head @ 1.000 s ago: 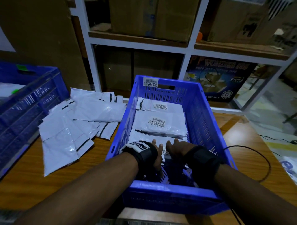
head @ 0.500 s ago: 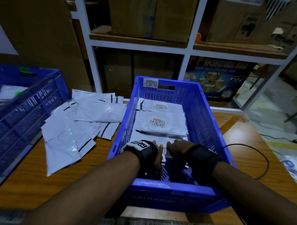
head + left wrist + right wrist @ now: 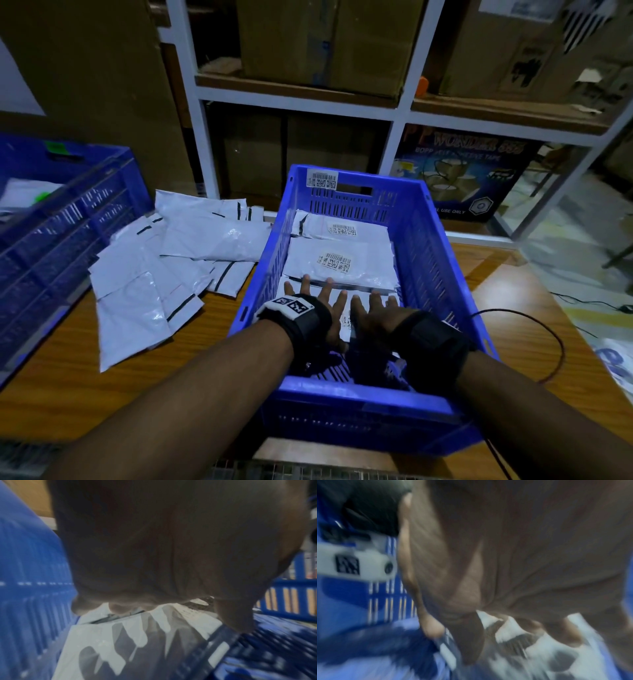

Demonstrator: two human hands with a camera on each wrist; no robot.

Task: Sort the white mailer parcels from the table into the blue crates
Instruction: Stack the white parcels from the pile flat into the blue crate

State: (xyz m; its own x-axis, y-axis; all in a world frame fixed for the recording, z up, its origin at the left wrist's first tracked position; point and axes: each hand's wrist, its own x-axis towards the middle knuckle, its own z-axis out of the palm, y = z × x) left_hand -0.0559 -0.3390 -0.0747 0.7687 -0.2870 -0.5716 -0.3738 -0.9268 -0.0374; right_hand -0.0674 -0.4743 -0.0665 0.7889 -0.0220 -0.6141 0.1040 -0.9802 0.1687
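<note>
A blue crate (image 3: pixel 346 394) stands in the middle of the wooden table and holds three white mailer parcels in a row. Both hands are inside it over the nearest parcel (image 3: pixel 345 325). My left hand (image 3: pixel 317 303) and right hand (image 3: pixel 375 310) lie side by side with fingers straight and spread, gripping nothing. The left wrist view shows the left hand (image 3: pixel 171 547) just above that parcel (image 3: pixel 96 635), its finger shadows falling on it. The right hand (image 3: pixel 522 547) is blurred. The middle parcel (image 3: pixel 342 263) and far parcel (image 3: pixel 342 229) show barcode labels. Several loose mailers (image 3: pixel 178 260) lie left of the crate.
A second blue crate (image 3: pixel 68 219) stands at the left edge with a white parcel (image 3: pixel 27 195) inside. A black cable (image 3: pixel 534 315) loops on the table (image 3: pixel 68 377) right of the middle crate. White shelving (image 3: pixel 308 99) with cardboard boxes stands behind.
Both hands held the near end of the nearest parcel with curled fingers; now they have let go, and the fingers are straight, spread and reach further forward over it.
</note>
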